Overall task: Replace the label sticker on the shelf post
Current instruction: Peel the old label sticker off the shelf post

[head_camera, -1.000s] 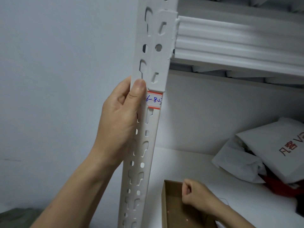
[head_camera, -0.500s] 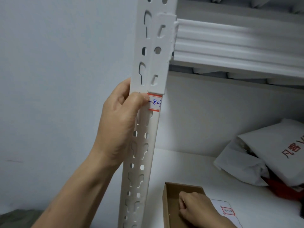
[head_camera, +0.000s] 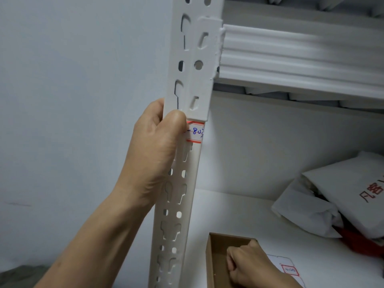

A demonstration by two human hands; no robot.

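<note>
1. Wall: plain pale surface, left of the shelving.
2. Shelf beam: white ribbed metal, hooked into the post at upper right.
3. Shelf board: white, carrying items 6 to 9.
4. Shelf post: white angle steel, upright, punched with keyhole slots and round holes.
5. Left hand: wrapped round the post from its left side. The thumb lies across the front face with its tip on the left end of the label; the other fingers go behind the post and are mostly hidden.
6. White bags: soft parcels heaped at the right, one with red print.
7. Right hand: low, at the box's right edge, fingers curled into a fist. Whether they pinch anything cannot be told.
8. Cardboard box: brown, open-topped, just right of the post's foot.
9. Backing sheet: white, flat beside the right hand, bearing a spare label with a red border.
10. Label sticker: stuck on the post directly under the beam bracket; white, red bands top and bottom, blue handwriting partly covered by the thumb. Handling, as judged: weightless, limp, thin paper on adhesive, likely to tear if pulled fast. Best taken at a corner or the exposed right edge, lifted with a nail, then peeled slowly along the steel.
</note>
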